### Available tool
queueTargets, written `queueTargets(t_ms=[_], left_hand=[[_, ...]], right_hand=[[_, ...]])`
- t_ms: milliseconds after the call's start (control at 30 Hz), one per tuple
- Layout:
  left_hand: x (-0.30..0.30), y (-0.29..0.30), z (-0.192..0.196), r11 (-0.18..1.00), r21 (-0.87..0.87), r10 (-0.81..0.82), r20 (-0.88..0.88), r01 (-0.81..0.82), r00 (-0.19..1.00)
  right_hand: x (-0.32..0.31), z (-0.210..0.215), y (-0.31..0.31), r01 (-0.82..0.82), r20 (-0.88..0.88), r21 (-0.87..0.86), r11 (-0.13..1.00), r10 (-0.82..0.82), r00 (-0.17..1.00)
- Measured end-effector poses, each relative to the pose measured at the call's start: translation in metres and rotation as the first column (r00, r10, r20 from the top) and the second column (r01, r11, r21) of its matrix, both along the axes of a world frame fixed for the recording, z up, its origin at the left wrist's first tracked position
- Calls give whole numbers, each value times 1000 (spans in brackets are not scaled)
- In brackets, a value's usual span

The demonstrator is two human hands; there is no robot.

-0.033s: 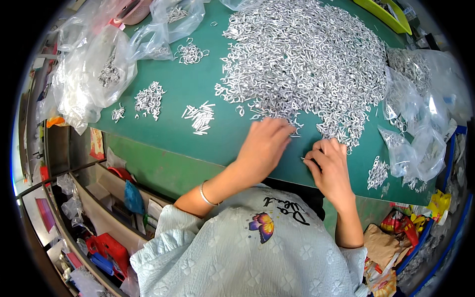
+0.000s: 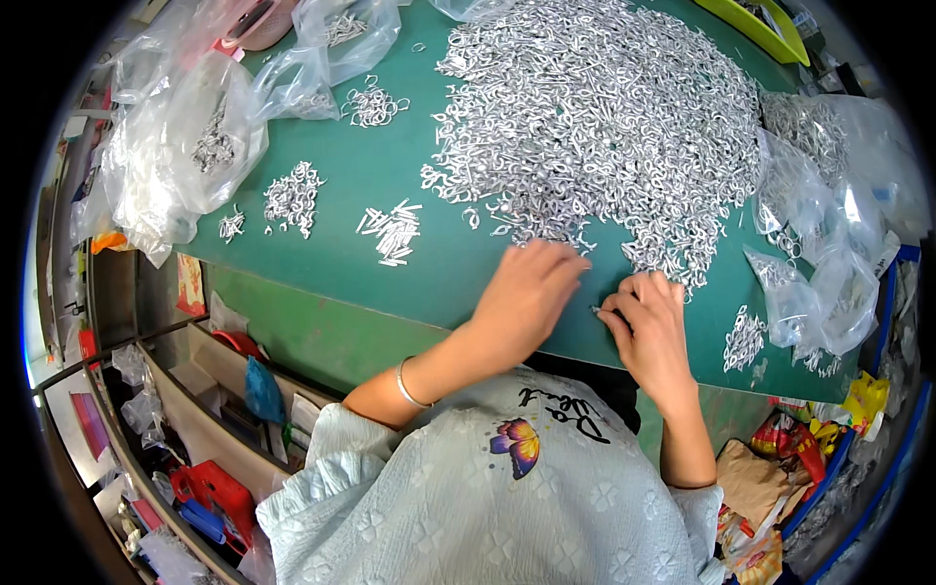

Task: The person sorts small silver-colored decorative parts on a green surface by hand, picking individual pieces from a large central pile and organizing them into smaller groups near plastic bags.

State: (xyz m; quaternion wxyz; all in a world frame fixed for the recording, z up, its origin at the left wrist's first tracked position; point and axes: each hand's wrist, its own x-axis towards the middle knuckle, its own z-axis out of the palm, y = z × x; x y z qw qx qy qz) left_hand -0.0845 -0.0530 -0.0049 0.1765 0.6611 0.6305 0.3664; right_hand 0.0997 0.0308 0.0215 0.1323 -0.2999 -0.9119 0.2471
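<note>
A big heap of small silvery metal pieces (image 2: 604, 117) covers the far part of the green table (image 2: 458, 263). My left hand (image 2: 531, 292) lies palm down at the heap's near edge with its fingers curled; what is under them is hidden. Just to its right, my right hand (image 2: 648, 327) has its fingers pinched together on a small metal piece (image 2: 594, 310) that sticks out toward the left hand. The two hands almost touch. A thin bangle (image 2: 409, 382) is on my left wrist.
Small sorted piles (image 2: 392, 232) (image 2: 292, 198) (image 2: 372, 102) lie on the left of the table. Clear plastic bags with metal pieces sit at the far left (image 2: 185, 156) and along the right edge (image 2: 829, 244). A yellow-green tray (image 2: 760, 27) is at the back right. Shelves with clutter (image 2: 205, 487) stand below left.
</note>
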Motion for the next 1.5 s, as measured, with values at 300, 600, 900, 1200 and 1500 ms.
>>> queueTargets(t_ms=[300,600,900,1200,1500], left_hand=[[36,-8,-14,978,4,-206,-50,206,977],[39,-10,-16,979,14,-204,-24,204,979],[39,-11,-14,977,29,-213,-4,213,977],[39,3,-14,998,39,-57,67,54,996],[43,58,-15,998,37,-34,-273,45,961]], right_hand=[[-16,-13,29,151,-45,350,925,-144,988],[16,-14,39,243,-255,152,958,-200,946],[23,-14,32,326,-210,262,908,-276,938],[27,-8,5,134,-86,-42,990,-137,987],[10,-22,19,345,-107,268,900,-328,939]])
